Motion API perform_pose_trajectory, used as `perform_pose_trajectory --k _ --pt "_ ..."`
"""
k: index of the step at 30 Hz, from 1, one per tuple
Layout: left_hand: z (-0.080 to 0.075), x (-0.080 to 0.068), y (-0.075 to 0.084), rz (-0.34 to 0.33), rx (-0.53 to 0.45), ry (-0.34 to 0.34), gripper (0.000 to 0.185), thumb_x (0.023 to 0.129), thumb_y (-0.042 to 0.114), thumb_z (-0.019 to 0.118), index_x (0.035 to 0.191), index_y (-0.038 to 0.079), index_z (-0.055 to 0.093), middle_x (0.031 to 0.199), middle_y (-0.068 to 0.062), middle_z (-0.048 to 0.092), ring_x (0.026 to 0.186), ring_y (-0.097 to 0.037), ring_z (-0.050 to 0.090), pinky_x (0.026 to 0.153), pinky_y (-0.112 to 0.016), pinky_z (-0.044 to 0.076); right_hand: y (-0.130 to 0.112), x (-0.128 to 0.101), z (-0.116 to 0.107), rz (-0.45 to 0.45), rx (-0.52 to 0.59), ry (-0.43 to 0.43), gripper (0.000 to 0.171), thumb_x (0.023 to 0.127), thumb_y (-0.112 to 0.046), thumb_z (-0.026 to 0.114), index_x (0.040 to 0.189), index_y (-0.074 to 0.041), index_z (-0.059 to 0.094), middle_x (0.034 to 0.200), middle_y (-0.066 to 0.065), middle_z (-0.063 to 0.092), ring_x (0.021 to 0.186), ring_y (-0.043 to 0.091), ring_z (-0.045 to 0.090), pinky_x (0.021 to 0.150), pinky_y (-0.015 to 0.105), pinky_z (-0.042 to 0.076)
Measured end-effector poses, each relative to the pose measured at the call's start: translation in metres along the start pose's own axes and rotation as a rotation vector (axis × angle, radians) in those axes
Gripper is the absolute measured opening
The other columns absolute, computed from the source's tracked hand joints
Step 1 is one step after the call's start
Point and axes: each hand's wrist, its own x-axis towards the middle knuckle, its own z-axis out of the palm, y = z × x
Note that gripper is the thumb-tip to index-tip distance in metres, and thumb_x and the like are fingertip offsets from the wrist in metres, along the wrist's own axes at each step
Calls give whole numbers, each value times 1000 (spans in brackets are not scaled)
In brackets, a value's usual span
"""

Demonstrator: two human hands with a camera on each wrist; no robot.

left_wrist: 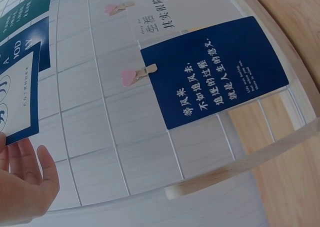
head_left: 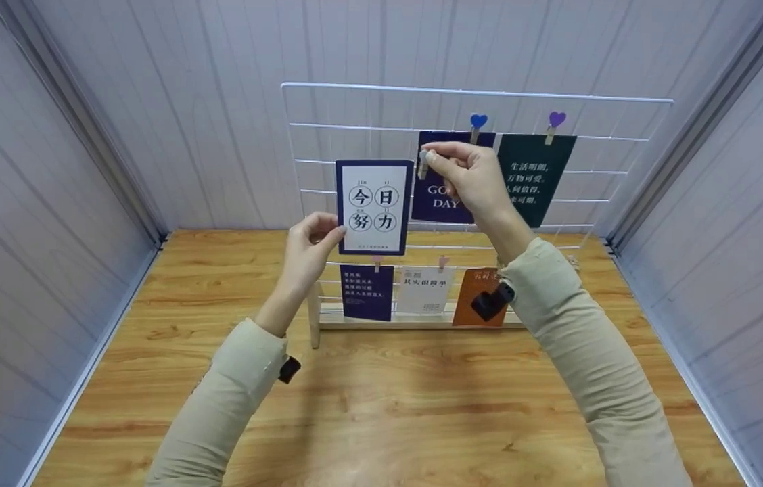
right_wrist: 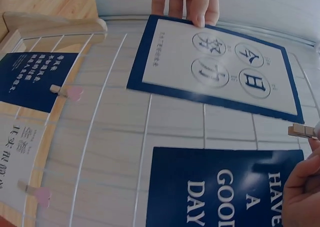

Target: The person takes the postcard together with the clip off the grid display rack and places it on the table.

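In the head view, my left hand pinches the lower left edge of a white card with a dark blue border, holding it upright in front of the wire grid. My right hand pinches a small wooden clothespin just right of that card's upper corner, in front of the dark blue "Good Day" card. The right wrist view shows the clothespin close to the bordered card's corner, apparently not clamped on it.
A green card hangs at the upper right from a purple heart clip; a blue heart clip holds its neighbour. Lower down hang a blue card, a white card and an orange card. The grid stands on a wood-grain surface.
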Motion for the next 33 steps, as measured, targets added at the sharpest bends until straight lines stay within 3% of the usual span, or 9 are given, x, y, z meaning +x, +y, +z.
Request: perform_pose_trajectory --k 15,25,28,33 --pt "-5 -10 -7 -32 -31 15 9 80 -2 59 87 -8 59 78 -9 59 70 -15 52 64 -21 43 14 -12 -21 -17 0 -32 25 84 -13 60 103 3 62 69 11 54 43 9 37 38 17 32" --pt "-10 -15 -13 -22 -35 10 10 80 -3 58 87 -11 58 76 -8 57 67 -13 51 62 -21 43 27 -21 -41 45 -22 -23 27 84 -16 61 103 3 62 68 10 54 44 8 38 39 18 32" --pt "-12 -19 -4 -21 -38 4 11 80 -5 57 87 -14 56 77 -11 57 67 -13 50 61 -19 42 32 -24 -47 54 -32 -26 29 84 -17 61 104 4 61 69 11 54 45 8 39 39 17 32" --pt "-16 -21 -8 -41 -41 11 11 81 -4 58 87 -12 57 78 -10 57 68 -12 50 62 -20 41 39 -29 -56 58 13 -23 29 84 -15 61 104 6 61 64 7 52 44 8 38 39 18 32"
